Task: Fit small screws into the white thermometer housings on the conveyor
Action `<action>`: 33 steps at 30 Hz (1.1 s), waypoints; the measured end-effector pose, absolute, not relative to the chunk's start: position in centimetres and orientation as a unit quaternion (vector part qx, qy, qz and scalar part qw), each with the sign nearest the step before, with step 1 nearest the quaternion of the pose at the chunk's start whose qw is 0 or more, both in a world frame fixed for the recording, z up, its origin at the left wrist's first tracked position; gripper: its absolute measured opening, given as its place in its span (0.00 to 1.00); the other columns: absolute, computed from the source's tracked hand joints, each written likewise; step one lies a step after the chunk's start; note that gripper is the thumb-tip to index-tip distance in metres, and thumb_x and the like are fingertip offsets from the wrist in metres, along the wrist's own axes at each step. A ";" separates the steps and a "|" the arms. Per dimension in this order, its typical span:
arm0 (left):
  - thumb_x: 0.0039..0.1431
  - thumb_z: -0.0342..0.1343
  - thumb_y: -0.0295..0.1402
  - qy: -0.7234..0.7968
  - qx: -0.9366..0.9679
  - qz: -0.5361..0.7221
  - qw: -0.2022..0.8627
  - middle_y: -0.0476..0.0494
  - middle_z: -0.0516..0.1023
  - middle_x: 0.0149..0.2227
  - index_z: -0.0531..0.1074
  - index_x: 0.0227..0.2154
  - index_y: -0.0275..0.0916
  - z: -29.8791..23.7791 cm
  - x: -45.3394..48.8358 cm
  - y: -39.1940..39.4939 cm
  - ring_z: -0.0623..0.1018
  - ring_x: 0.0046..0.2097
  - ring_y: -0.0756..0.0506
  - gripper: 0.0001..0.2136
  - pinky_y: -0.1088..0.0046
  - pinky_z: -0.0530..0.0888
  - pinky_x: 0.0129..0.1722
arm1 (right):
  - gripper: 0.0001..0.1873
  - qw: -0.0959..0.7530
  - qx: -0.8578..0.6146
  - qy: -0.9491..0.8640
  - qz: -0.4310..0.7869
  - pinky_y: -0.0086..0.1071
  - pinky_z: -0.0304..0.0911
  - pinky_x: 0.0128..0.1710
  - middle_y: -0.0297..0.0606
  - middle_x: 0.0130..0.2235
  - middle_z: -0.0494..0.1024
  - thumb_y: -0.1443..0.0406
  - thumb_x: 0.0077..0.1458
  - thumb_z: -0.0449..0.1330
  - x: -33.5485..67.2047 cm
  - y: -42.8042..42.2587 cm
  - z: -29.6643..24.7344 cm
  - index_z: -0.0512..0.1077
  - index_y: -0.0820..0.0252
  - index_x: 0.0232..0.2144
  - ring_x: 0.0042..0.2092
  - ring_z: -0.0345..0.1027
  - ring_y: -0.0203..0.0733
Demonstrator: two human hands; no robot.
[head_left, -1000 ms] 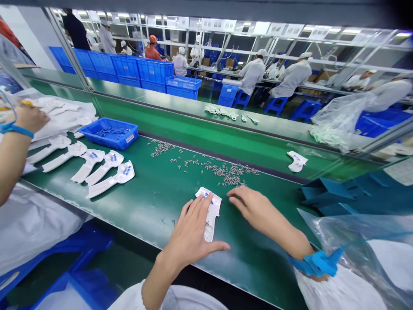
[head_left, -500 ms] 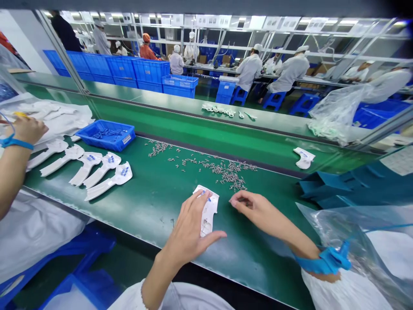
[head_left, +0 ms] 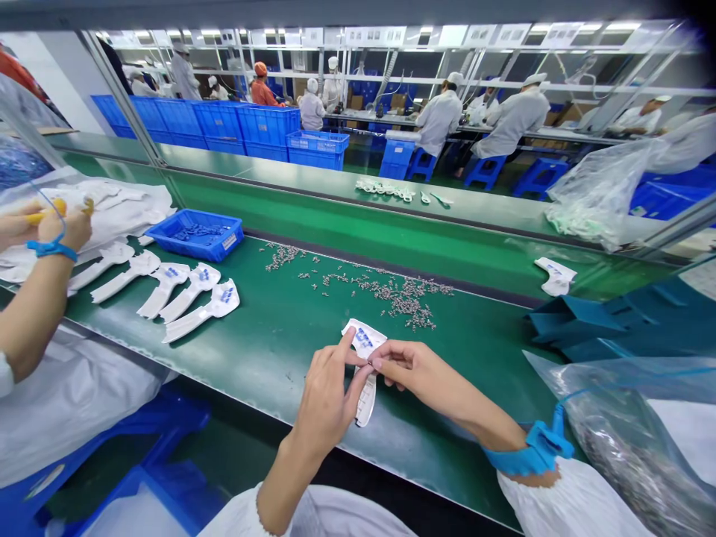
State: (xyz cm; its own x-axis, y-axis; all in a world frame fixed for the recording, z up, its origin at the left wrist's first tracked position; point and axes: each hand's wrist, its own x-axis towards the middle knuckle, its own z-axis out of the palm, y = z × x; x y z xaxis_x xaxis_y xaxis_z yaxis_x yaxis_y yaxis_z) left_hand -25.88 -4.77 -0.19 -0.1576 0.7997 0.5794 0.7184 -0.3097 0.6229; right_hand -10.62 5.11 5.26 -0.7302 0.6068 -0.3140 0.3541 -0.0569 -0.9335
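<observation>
A white plastic handle shell (head_left: 365, 403) with blue pieces set in its wide end lies on the green bench, partly covered by my hands. Above its middle, the fingertips of my left hand (head_left: 327, 391) and my right hand (head_left: 412, 365) meet at a tiny dark metal part (head_left: 370, 362). My right thumb and fingers pinch it; the left thumb and a finger close on it from the other side, while the left index finger extends over the shell. Just beyond lies a loose spread of small metal parts (head_left: 406, 298).
Several white shells (head_left: 204, 312) lie in a row at left, near a blue tray (head_left: 195, 235) of blue pieces. A co-worker's hands (head_left: 61, 224) hold something yellow. One shell (head_left: 555, 276) rests by the rail; a clear bag (head_left: 620, 447) and teal holders (head_left: 615, 321) stand right.
My right hand has moved left and met my left hand over the shell. My left thumb and finger have closed together. More of the shell's blue pieces now show.
</observation>
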 end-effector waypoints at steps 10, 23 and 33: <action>0.59 0.62 0.49 0.578 0.680 0.440 0.097 0.40 0.76 0.52 0.42 0.68 0.47 0.5 -26.0 -5.1 0.74 0.55 0.39 0.43 0.57 0.70 0.55 | 0.19 0.046 -0.349 -0.745 0.567 0.30 0.56 0.31 0.34 0.30 0.72 0.51 0.61 0.56 -10.1 5.6 5.3 0.73 0.60 0.33 0.31 0.61 0.37; 0.57 0.62 0.51 0.583 0.735 0.316 0.141 0.30 0.61 0.66 0.39 0.68 0.42 0.4 -25.8 -4.5 0.63 0.67 0.35 0.46 0.52 0.64 0.62 | 0.12 -0.044 -0.414 -0.839 0.349 0.31 0.48 0.26 0.35 0.28 0.75 0.67 0.61 0.50 -11.3 3.2 7.0 0.64 0.57 0.25 0.27 0.61 0.37; 0.54 0.66 0.49 0.588 0.736 0.306 0.139 0.32 0.60 0.66 0.38 0.69 0.44 0.3 -25.6 -4.1 0.61 0.68 0.34 0.50 0.50 0.63 0.63 | 0.06 -0.067 -0.422 -0.852 0.304 0.32 0.50 0.29 0.37 0.34 0.76 0.60 0.63 0.55 -10.9 4.2 5.4 0.63 0.55 0.37 0.33 0.68 0.43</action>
